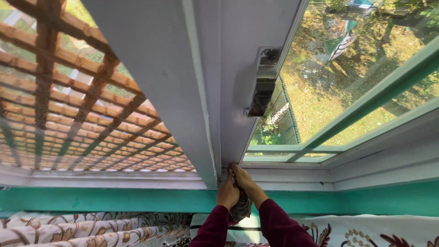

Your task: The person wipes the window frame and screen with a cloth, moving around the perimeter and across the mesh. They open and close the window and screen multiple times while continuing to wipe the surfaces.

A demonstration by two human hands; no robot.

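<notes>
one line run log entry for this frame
left hand: grips crumpled cloth | right hand: fingers pressed at foot of white window frame | below: teal ledge, patterned fabric

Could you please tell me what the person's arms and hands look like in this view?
Both arms wear long, dark maroon sleeves of plain cloth that end at the wrists. The left hand and right hand are bare, with no gloves. No rings, watch or bracelets can be made out at this size.

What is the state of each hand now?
Left hand: closed on the cloth.
Right hand: fingertips at the window frame base; grip cannot be told.
</notes>
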